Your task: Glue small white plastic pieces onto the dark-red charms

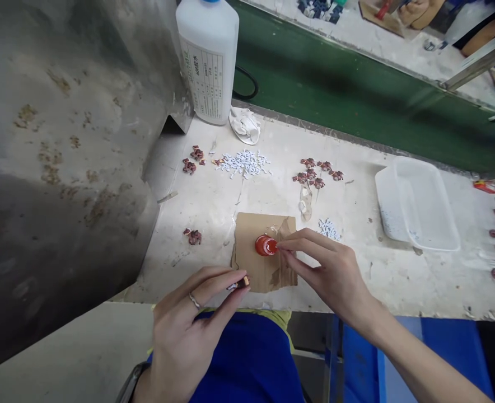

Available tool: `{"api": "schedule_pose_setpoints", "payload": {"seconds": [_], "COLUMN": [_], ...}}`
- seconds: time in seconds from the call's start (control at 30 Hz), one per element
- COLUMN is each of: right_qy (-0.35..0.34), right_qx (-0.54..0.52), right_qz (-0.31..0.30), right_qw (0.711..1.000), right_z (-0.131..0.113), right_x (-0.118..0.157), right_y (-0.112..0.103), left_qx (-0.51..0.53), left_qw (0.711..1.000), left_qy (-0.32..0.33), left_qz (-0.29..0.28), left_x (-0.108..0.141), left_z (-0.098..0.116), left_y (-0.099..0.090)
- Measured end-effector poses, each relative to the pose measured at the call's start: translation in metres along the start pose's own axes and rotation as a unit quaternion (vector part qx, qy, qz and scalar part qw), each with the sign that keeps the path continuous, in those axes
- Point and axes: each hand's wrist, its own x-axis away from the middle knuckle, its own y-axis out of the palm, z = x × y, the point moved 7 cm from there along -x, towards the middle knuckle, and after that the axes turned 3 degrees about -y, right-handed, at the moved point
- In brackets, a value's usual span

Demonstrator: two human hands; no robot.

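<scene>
Between the thumb and fingers of my left hand [197, 313] is a small dark brown figurine part [242, 282] with a tan face and a bit of white-blue on it. My right hand [318, 260] has its thumb and forefinger pinched together at the rim of a small red cup [265, 245]. Whatever those fingertips hold is too small to make out. The cup stands on a torn piece of cardboard [247, 229] in front of me. Left of the cardboard lies a brown figurine part [194, 237].
Pale blue small pieces [247, 163] lie heaped behind, with a smaller pile [328, 228] beyond my right hand. Brown parts [312, 172] sit in groups. A white bottle [209, 61], a clear plastic tub [418, 204] and a metal housing [83, 140] surround the area. Another person's hand [414, 11] shows far right.
</scene>
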Motion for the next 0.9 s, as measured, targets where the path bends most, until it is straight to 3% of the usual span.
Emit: {"api": "schedule_pose_setpoints", "payload": {"seconds": [0.23,0.47,0.67,0.9], "right_qy": [0.06,0.073,0.051,-0.083], "right_qx": [-0.158,-0.247,-0.218,0.001], "right_qz": [0.085,0.058,0.037,0.011], "right_qw": [0.982,0.964,0.974,0.997], "right_z": [-0.022,-0.032,-0.034,-0.064], "right_x": [0.005,0.006,0.008,0.008], "right_y": [-0.009,0.002,0.003,-0.011], "left_qx": [0.017,0.04,0.043,0.03], "left_qw": [1.0,0.998,0.998,0.999], "left_qy": [-0.003,-0.005,-0.005,0.009], "left_qz": [-0.014,-0.037,-0.034,-0.019], "left_x": [-0.006,-0.011,-0.009,-0.01], "left_z": [0.008,0.013,0.011,0.021], "left_y": [0.009,0.016,0.016,0.014]}}
